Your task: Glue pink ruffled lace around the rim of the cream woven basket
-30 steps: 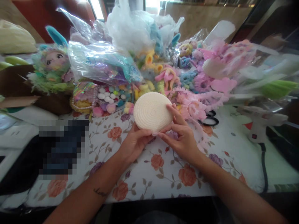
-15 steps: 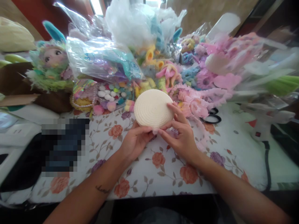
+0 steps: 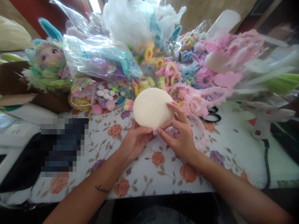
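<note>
White cloth (image 3: 144, 174) printed with orange and purple roses covers the near part of the table. Over it come the forearms; a line of dark script on the left one is too small to read.

Centre: a cream coiled disc (image 3: 151, 107) is held above the cloth, its ringed face tilted toward the camera. The left hand (image 3: 136, 140) grasps the near edge, thumb in front and fingers largely hidden behind. The right hand (image 3: 181, 133) grips the same edge between thumb and forefinger while another fingertip braces the right rim; this spread probably keeps the disc from tipping. A small pale piece shows at the thumb tips, too blurred to identify.

Right: black-handled scissors (image 3: 212, 117) lie partly under pink lace trim (image 3: 196, 104), and a white glue gun (image 3: 259, 121) rests beyond the right hand with its dark cable (image 3: 267, 165) running to the near edge, presumably placed there for easy reach. No brand can be read on it.

Behind the disc: beads (image 3: 107, 93) and pompoms (image 3: 97, 109) form the front of a heap, perhaps pushed back to leave working room.

Farther: a green-frilled doll (image 3: 49, 56) sits left of a clear plastic bag (image 3: 98, 59) marked "34" in blue; a second circled mark is illegible. White stuffing (image 3: 130, 25) rises at the back.
</note>
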Available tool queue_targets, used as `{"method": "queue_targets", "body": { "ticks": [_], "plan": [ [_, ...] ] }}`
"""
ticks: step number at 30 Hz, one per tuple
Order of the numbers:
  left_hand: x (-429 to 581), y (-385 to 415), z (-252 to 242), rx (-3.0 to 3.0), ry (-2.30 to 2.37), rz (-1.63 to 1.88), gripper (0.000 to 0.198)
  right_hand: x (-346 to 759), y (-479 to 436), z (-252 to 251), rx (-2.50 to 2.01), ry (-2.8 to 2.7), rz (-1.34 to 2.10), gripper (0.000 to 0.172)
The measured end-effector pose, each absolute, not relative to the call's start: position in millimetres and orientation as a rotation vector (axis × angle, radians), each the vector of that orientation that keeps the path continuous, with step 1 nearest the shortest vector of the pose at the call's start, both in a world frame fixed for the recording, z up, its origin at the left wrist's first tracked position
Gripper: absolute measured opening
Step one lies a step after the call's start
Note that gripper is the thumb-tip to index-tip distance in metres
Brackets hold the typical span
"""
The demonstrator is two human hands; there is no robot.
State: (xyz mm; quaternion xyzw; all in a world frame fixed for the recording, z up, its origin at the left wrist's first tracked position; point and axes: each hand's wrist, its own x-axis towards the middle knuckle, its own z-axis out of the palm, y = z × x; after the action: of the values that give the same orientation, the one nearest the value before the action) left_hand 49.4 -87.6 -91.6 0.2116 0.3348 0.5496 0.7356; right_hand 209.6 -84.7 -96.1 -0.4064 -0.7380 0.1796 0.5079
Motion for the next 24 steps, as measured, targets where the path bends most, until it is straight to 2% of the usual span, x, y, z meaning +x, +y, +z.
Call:
{"method": "queue_targets", "body": {
  "ticks": [14,24],
  "plan": [
    [49.0,-89.5,-93.3,0.635,0.723,1.165,0.093,209.1,-87.1,-96.6,-0.961,-1.782,0.4,0.012],
    [50.4,-88.6,-93.2,0.667,0.763,1.182,0.09,206.1,-87.5,-95.1,-0.944,-1.789,0.367,0.013]
  ]
}}
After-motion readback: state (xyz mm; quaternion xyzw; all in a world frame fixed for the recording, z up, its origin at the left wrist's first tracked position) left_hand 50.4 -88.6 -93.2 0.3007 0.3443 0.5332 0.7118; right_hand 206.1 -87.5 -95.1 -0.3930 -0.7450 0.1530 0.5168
